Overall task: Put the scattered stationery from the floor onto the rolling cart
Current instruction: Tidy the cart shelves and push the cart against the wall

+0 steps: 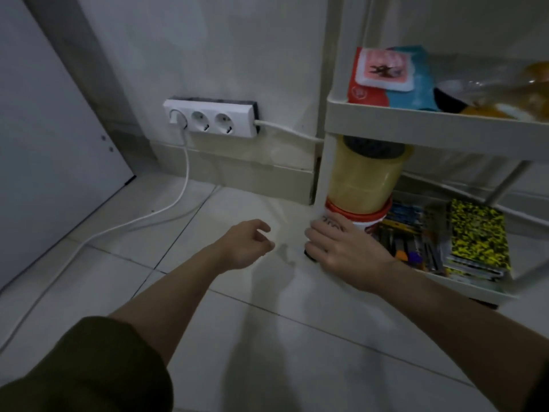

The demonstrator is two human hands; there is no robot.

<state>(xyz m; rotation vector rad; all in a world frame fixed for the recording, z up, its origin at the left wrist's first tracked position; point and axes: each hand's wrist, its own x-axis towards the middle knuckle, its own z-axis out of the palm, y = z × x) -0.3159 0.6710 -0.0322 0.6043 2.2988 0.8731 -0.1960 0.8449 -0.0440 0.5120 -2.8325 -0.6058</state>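
Right hand (346,251) fingers lie flat against the cart (323,179) corner; left hand (248,243) fingers loosely curled, empty.

Home: tiled floor (267,337), wall sockets (211,118).

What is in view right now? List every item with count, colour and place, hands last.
rolling cart: one, cream, right side against the wall
yellow container: one, translucent yellow, stacked on the tub on the bottom shelf
tub: one, white with red rim, bottom shelf corner
notebook: one, yellow and black, bottom shelf
pens: several, mixed colours, bottom shelf
packets: two, red and blue, upper shelf
power strip: one, white, on the wall
cable: white, across the floor
left hand: loosely curled, holding nothing, above the floor
right hand: touching the cart's lower corner
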